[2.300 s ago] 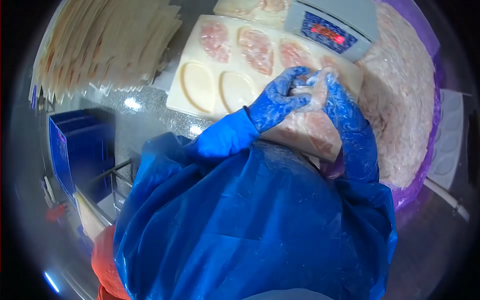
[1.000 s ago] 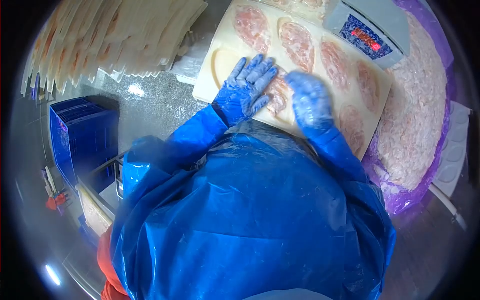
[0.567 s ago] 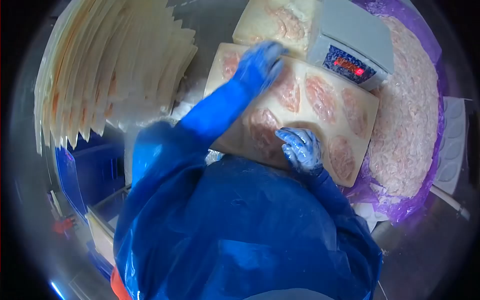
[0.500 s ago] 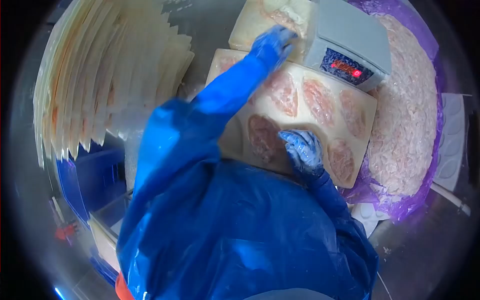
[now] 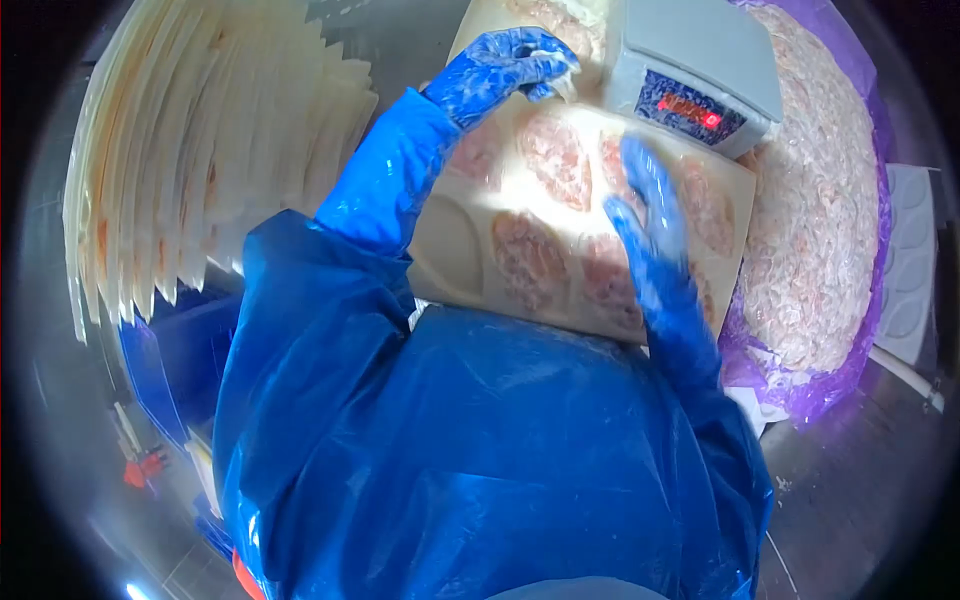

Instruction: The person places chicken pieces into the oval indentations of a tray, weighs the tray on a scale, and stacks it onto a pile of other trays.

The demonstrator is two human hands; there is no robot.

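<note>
A cream mould tray (image 5: 485,215) lies before me, most of its oval hollows filled with pale pink raw meat (image 5: 528,262). One hollow (image 5: 445,245) at its left side holds no meat. At the far edge of the tray, beside the scale, my left hand (image 5: 505,68) in a wet blue glove pinches a small whitish piece of meat (image 5: 565,82). My right hand (image 5: 650,200), also gloved and slightly blurred, is over the right part of the tray with thumb and fingers apart, partly covering filled hollows. Nothing shows in its grasp.
A grey scale (image 5: 700,55) with a red display stands behind the tray, with more meat (image 5: 560,22) to its left. On the right, a large meat mass (image 5: 810,220) rests on purple plastic (image 5: 800,400). Stacked cream trays (image 5: 200,150) and a blue crate (image 5: 185,360) are left.
My right hand has moved up and away from the near hollows, uncovering a filled one. My left hand has shifted slightly left and up, now showing a bit of meat in its fingers.
</note>
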